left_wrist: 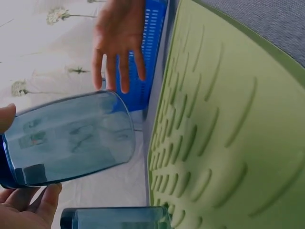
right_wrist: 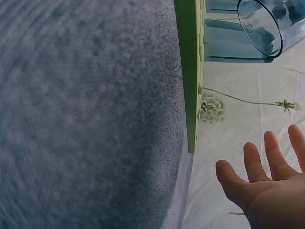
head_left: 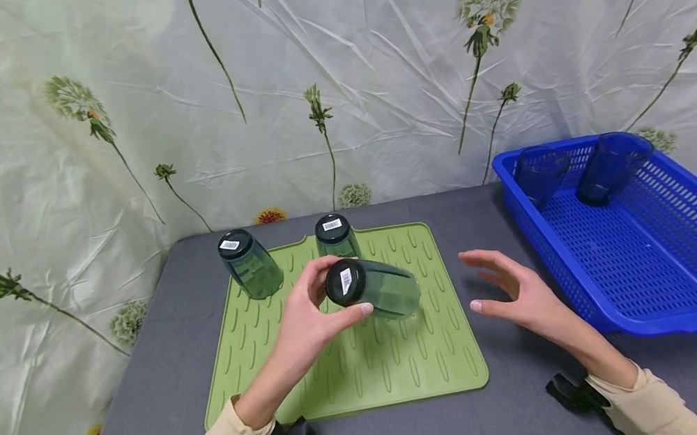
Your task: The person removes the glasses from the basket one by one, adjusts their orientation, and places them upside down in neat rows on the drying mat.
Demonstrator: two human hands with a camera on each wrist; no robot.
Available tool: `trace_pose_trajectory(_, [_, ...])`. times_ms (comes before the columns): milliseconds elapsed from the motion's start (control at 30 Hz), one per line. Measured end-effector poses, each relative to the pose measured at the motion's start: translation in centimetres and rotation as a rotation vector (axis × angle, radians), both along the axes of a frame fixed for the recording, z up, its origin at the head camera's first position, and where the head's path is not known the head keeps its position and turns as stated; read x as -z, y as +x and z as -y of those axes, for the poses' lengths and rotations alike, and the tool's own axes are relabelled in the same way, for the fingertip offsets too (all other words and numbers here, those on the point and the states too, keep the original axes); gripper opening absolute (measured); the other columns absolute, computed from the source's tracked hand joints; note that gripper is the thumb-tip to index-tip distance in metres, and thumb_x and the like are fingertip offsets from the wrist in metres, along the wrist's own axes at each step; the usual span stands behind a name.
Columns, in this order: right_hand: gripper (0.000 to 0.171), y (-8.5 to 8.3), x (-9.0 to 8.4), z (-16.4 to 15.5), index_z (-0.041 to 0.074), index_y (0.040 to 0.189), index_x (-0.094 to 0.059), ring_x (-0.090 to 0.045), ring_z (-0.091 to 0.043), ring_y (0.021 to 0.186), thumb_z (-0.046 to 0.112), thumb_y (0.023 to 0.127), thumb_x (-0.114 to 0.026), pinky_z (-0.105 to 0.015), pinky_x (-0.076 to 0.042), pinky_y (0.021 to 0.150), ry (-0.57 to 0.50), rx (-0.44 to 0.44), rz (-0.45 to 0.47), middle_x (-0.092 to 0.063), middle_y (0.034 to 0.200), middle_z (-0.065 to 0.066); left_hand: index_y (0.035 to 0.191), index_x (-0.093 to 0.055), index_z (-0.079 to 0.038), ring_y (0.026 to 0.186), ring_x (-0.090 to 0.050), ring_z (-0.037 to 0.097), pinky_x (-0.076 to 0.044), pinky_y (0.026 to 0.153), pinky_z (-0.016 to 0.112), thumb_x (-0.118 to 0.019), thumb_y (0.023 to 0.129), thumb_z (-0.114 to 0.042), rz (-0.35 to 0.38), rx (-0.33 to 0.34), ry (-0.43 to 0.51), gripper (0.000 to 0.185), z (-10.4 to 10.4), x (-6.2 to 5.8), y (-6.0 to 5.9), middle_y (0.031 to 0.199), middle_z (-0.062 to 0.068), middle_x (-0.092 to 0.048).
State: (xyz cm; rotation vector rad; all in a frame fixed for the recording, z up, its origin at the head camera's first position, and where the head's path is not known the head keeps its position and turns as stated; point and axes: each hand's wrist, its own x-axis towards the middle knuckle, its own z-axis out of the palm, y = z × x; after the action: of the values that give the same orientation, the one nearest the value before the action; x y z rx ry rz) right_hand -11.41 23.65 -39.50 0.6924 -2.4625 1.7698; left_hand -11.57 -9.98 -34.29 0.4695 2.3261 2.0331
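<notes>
My left hand (head_left: 307,312) grips a tinted drinking glass (head_left: 390,289) near its dark base, thumb on one side and fingers on the other. The glass lies tipped sideways in the air over the green drying mat (head_left: 364,384), its mouth toward the right. A label (head_left: 346,281) sits on its base. My right hand (head_left: 520,295) is held with fingers spread and nothing in it, between the mat and the blue basket; the right wrist view shows the spread fingers (right_wrist: 274,152) too. Two more glasses, one at the left (head_left: 251,263) and one behind (head_left: 336,237), stand upside down on the mat.
A blue plastic basket (head_left: 571,280) stands at the right with two glasses inside, one at its far left corner (head_left: 542,174) and one beside it (head_left: 611,168). A flower-patterned sheet (head_left: 388,101) hangs behind the grey-covered table (head_left: 152,404).
</notes>
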Motion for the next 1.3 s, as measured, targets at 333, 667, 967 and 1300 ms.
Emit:
trace_pose_trajectory(333, [0.066, 0.0, 0.2, -0.1, 0.01, 0.144, -0.046, -0.041, -0.015, 0.135, -0.001, 0.086, -0.073, -0.019, -0.033, 0.108, 0.019, 0.0, -0.008, -0.045, 0.145, -0.015, 0.126, -0.056, -0.023, 0.104, -0.061, 0.018, -0.046, 0.094, 0.053, -0.09, 0.071, -0.027, -0.05, 0.032, -0.097, 0.065, -1.7, -0.2, -1.2, 0.115, -0.003, -0.066])
trace_pose_trajectory(667, [0.065, 0.1, 0.2, -0.2, 0.013, 0.144, -0.046, -0.041, -0.015, 0.134, 0.001, 0.086, -0.073, -0.019, -0.033, 0.108, 0.032, -0.005, 0.0, -0.046, 0.144, -0.017, 0.124, -0.057, -0.029, 0.101, -0.063, 0.016, -0.055, 0.079, 0.042, -0.09, 0.069, -0.034, -0.049, 0.011, -0.183, 0.064, -3.2, -0.3, -2.5, 0.114, -0.008, -0.064])
trace_pose_trajectory(967, [0.064, 0.0, 0.1, -0.2, 0.015, 0.143, -0.047, -0.042, -0.014, 0.134, -0.001, 0.086, -0.072, -0.018, -0.033, 0.108, 0.047, 0.007, 0.001, -0.047, 0.144, -0.014, 0.124, -0.055, -0.029, 0.105, -0.063, 0.019, -0.056, 0.077, 0.037, -0.089, 0.071, -0.03, -0.032, 0.007, -0.142, 0.064, -5.0, -0.3, -3.8, 0.116, -0.005, -0.063])
trace_pose_trajectory(1300, [0.063, 0.0, 0.0, -0.2, 0.014, 0.142, -0.048, -0.043, -0.017, 0.133, 0.0, 0.086, -0.073, -0.02, -0.033, 0.108, 0.051, 0.009, -0.001, -0.05, 0.141, -0.001, 0.123, -0.054, -0.024, 0.109, -0.058, 0.013, -0.049, 0.092, 0.037, -0.087, 0.074, -0.025, -0.136, -0.03, -0.151, 0.06, -6.7, 0.3, -5.3, 0.113, -0.006, -0.063])
